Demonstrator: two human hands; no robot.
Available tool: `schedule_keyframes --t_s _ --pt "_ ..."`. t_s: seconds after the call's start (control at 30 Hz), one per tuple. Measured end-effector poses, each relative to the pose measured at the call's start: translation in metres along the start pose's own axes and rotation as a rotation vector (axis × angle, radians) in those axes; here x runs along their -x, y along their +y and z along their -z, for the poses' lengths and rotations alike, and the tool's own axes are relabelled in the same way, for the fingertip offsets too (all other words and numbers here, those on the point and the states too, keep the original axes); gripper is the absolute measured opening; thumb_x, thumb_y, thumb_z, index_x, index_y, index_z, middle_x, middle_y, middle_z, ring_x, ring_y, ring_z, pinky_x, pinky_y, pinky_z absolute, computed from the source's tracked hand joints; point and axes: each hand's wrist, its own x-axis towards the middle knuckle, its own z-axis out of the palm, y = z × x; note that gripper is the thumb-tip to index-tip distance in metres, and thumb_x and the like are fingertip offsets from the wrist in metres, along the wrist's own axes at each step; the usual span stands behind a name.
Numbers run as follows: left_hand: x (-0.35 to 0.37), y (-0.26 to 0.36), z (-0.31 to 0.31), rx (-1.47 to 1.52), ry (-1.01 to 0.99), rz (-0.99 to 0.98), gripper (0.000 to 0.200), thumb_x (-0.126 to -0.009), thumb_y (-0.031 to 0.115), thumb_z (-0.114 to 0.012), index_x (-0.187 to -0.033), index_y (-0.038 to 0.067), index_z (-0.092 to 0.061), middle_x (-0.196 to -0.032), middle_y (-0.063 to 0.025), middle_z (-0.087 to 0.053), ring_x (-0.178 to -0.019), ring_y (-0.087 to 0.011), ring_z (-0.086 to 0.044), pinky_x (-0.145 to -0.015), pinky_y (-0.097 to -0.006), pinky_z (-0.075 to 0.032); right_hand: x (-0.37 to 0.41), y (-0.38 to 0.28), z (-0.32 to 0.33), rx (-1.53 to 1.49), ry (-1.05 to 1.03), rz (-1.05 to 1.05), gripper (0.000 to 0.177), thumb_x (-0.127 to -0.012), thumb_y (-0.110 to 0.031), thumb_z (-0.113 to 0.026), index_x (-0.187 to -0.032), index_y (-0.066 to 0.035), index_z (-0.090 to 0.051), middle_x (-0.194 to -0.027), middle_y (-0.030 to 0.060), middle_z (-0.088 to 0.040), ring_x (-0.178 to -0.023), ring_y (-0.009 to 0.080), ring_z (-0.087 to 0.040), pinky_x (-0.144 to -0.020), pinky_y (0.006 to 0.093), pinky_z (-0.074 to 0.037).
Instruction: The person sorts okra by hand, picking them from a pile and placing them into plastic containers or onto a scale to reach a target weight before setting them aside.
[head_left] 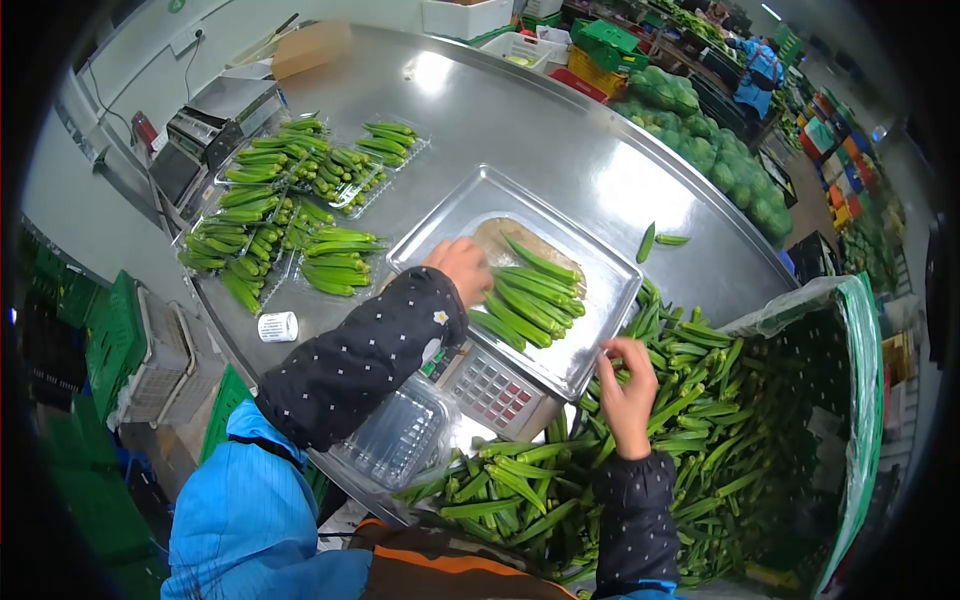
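Note:
A bunch of green okra (pixel 530 305) lies on the square metal tray (pixel 480 195) of a weighing scale, over a brownish patch. My left hand (pixel 463 270) is at the left end of this bunch, its fingers curled against the pods; their tips are partly hidden. By the tray's right corner is my right hand (pixel 630 395), fingers bent and apart, holding nothing I can see. The scale's keypad (pixel 490 390) shows below the tray. Loose okra (pixel 700 430) spreads under and around my right forearm.
Filled clear packs of okra (pixel 335 260) stand at the left, beside a white roll (pixel 278 327). Empty clear boxes (pixel 395 435) sit near the front edge. Two loose pods (pixel 660 240) lie right of the tray. A green lined crate (pixel 860 400) tips over the loose okra. A person (pixel 760 75) stands far back.

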Motion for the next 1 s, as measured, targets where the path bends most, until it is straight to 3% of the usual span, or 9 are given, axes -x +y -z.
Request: schedule_keyframes --t_s 0.13,0.27,0.33,0.47,0.57,0.6,0.73,0.8,1.0 --pt "-0.009 -0.018 0.017 0.021 -0.085 -0.213 0.015 -0.065 0.015 -0.074 -0.078 0.011 -0.067 -0.082 -0.0022 -0.061 -0.089 -0.0256 -0.056 -0.076 -0.0343 -0.044 0.064 0.024 0.056 0.112 0.041 -0.114 0.008 -0.080 0.004 -0.059 -0.087 0.001 -0.057 -0.085 0.0034 -0.053 -0.073 0.0091 -0.050 -0.065 0.0208 -0.041" --pt "0.012 -0.019 0.062 0.524 -0.206 0.144 0.010 -0.073 0.010 -0.071 -0.082 0.006 -0.069 -0.077 -0.0059 -0.066 -0.071 -0.0217 -0.061 -0.066 -0.0317 -0.048 0.130 0.032 0.105 0.392 0.094 -0.119 0.004 -0.084 0.002 -0.057 -0.088 0.000 -0.057 -0.080 -0.0019 -0.054 -0.068 0.0053 -0.049 -0.060 0.0182 -0.038" --pt "0.031 0.010 0.080 0.767 -0.286 0.430 0.013 -0.075 0.012 -0.071 -0.086 0.005 -0.069 -0.078 -0.0059 -0.067 -0.074 -0.0127 -0.062 -0.070 -0.0261 -0.049 0.168 0.066 0.116 0.126 0.204 -0.415 0.003 -0.085 0.000 -0.058 -0.088 0.000 -0.058 -0.075 -0.0041 -0.053 -0.064 0.0033 -0.047 -0.057 0.0174 -0.036" --pt "0.066 0.059 0.062 1.004 -0.540 0.062 0.010 -0.079 0.011 -0.068 -0.085 0.004 -0.069 -0.080 -0.0058 -0.066 -0.077 -0.0145 -0.062 -0.073 -0.0270 -0.047 0.166 0.053 0.110 0.077 0.093 -0.410 0.004 -0.086 -0.001 -0.059 -0.089 0.000 -0.058 -0.075 -0.0045 -0.054 -0.064 0.0020 -0.045 -0.057 0.0173 -0.035" --pt "0.098 0.090 0.026 1.115 -0.646 0.078 0.012 -0.079 0.015 -0.068 -0.086 0.005 -0.069 -0.082 -0.0041 -0.066 -0.079 -0.0153 -0.061 -0.071 -0.0279 -0.046 0.098 0.005 0.080 0.243 -0.043 0.087 0.005 -0.082 0.001 -0.061 -0.087 0.000 -0.058 -0.080 -0.0010 -0.054 -0.066 0.0043 -0.046 -0.056 0.0190 -0.036" --pt "0.108 0.098 0.014 1.129 -0.672 0.087 0.012 -0.079 0.016 -0.067 -0.085 0.006 -0.069 -0.083 -0.0036 -0.066 -0.078 -0.0169 -0.060 -0.069 -0.0285 -0.045 0.078 -0.004 0.064 0.011 -0.034 -0.155 0.010 -0.079 0.001 -0.063 -0.087 0.000 -0.058 -0.080 0.0027 -0.055 -0.063 0.0070 -0.047 -0.057 0.0199 -0.037" --pt "0.133 0.109 -0.018 0.788 -0.525 -0.044 0.011 -0.077 0.020 -0.068 -0.079 0.009 -0.069 -0.079 -0.0010 -0.064 -0.077 -0.0192 -0.058 -0.069 -0.0308 -0.044 0.005 -0.023 -0.006 0.197 -0.140 0.057 0.030 -0.074 -0.012 -0.070 -0.101 -0.006 -0.059 -0.092 0.0092 -0.055 -0.070 0.0280 -0.056 -0.063 0.0347 -0.046" --pt "0.137 0.111 -0.012 0.328 -0.341 -0.177 0.011 -0.074 0.024 -0.068 -0.075 0.014 -0.068 -0.074 0.0006 -0.060 -0.078 -0.0217 -0.054 -0.072 -0.0330 -0.042 -0.016 -0.018 -0.036 0.376 -0.097 0.263 0.036 -0.072 -0.015 -0.072 -0.104 -0.009 -0.058 -0.096 0.0105 -0.054 -0.076 0.0306 -0.058 -0.065 0.0379 -0.047" --pt "0.154 0.108 -0.007 0.306 -0.333 -0.206 0.013 -0.069 0.025 -0.069 -0.070 0.014 -0.062 -0.070 -0.0003 -0.053 -0.075 -0.0214 -0.049 -0.068 -0.0342 -0.038 -0.018 -0.015 -0.044 0.379 -0.048 0.277 0.024 -0.073 -0.013 -0.069 -0.095 -0.005 -0.062 -0.082 0.0103 -0.057 -0.080 0.0309 -0.056 -0.067 0.0389 -0.046"
